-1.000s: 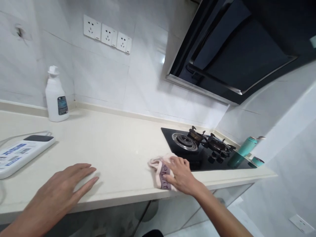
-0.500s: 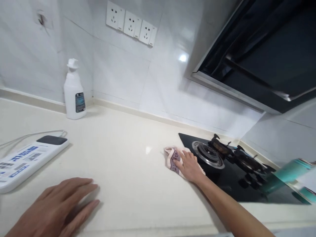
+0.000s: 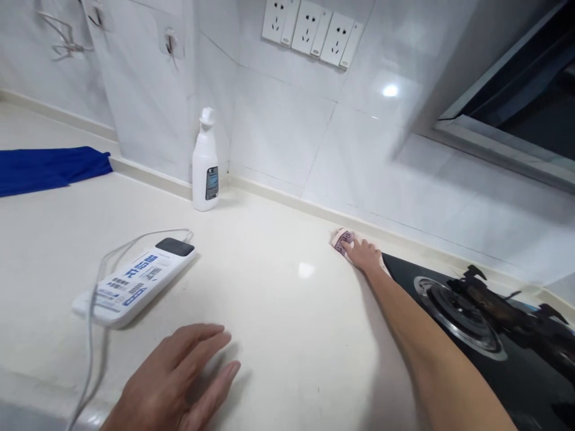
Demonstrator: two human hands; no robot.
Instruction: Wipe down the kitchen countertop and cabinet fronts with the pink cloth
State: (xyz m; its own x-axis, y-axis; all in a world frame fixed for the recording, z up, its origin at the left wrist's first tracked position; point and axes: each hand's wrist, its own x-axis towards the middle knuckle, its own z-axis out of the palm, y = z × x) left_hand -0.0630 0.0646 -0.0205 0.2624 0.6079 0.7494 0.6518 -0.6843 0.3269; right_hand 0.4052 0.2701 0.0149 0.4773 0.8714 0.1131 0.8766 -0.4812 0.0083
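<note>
pale, marble-veined wall tiles [image 3: 278, 129] rise behind a cream countertop [image 3: 287, 341], and a patch of light shines back off both. from where i stand, following the head view, a row of three white sockets [image 3: 309, 31] sits high on the wall, with a dark range hood [image 3: 521, 111] off to the right.

the person's right hand [image 3: 366, 254] is stretched far out over the counter, down on a pale cloth [image 3: 341, 240] with a purplish lettered strip. the cloth lies near the raised back ledge [image 3: 314, 206], right by the corner of the black gas stove [image 3: 525, 386]. the palm covers part of it; i can't tell whether the fingers pinch a fold or only press.

the left hand [image 3: 179, 377] is nearer, holding nothing, thumb and fingers apart, its shadow on the counter below. beyond it lies a white device [image 3: 139, 281] with blue print and a dark end, a thin cable [image 3: 91, 323] looping round and across it. a white bottle [image 3: 205, 170] stands upright by the wall corner, and a blue fabric [image 3: 49, 170] lies further left.
</note>
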